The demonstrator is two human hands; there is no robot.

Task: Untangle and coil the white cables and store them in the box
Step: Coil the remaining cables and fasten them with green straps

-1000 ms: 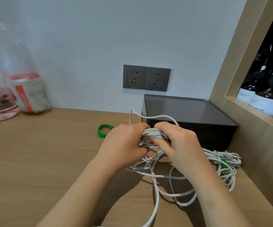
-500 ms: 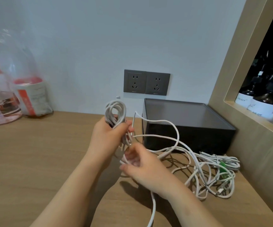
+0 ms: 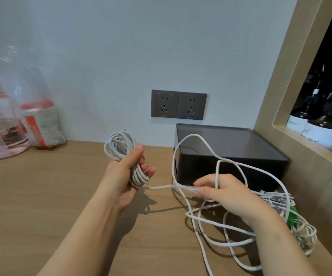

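The left hand (image 3: 125, 176) is curled round a coil (image 3: 121, 148) of white cable; a taut strand (image 3: 161, 187) from it is pinched in the right hand (image 3: 226, 194). The remaining tangle (image 3: 274, 198) is spread along the tabletop's (image 3: 41, 196) right edge, in front of the dark box (image 3: 240, 144).

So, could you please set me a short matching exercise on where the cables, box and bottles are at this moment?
Things:
1. coiled cable
2. loose strand
3. black box
4. brown bottles

Places:
A. in the wooden niche
B. gripped in the left hand
C. on the table, below the sockets
D. pinched by the right hand

Pairs: 1-B, 2-D, 3-C, 4-A
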